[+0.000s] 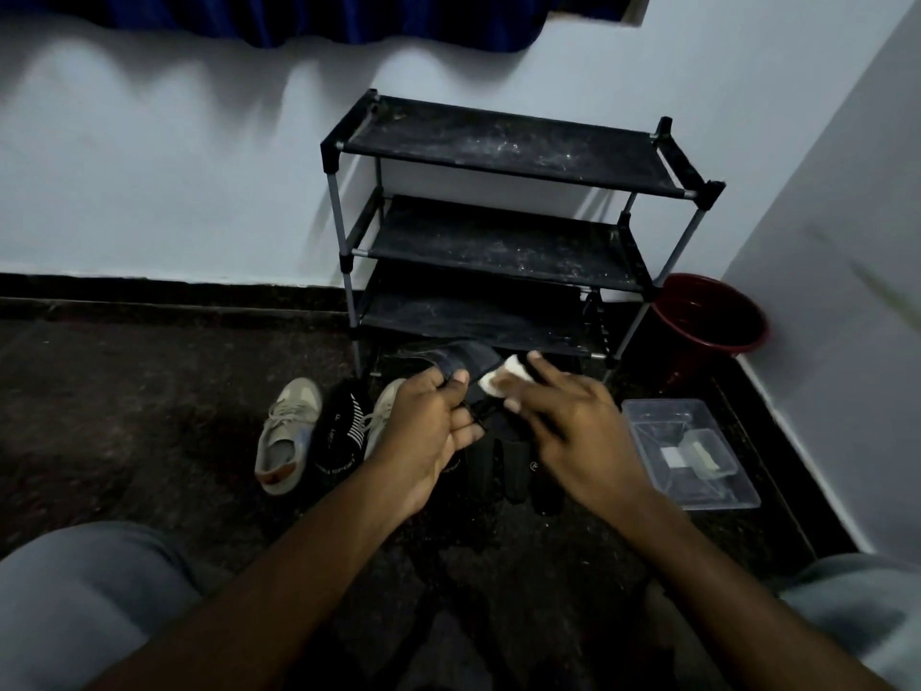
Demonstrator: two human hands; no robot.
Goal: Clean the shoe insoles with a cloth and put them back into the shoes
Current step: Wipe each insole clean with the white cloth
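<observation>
My left hand [432,425] grips a dark insole [461,361] and holds it up in front of the shoe rack. A small white cloth [503,377] lies against the insole's right end, and my right hand [573,426] presses it there with spread fingers. Below the hands, black shoes and dark insoles [513,468] lie on the floor; in the dim light I cannot tell them apart. A beige sneaker [288,433] sits to the left, with a second beige sneaker [386,406] partly behind my left hand. A black insole with white stripes [339,433] lies between them.
A black three-tier shoe rack [498,226] stands against the white wall. A red bucket [707,324] sits in the corner to its right. A clear plastic box [692,453] with small items rests on the dark floor by the right wall. My knees frame the bottom corners.
</observation>
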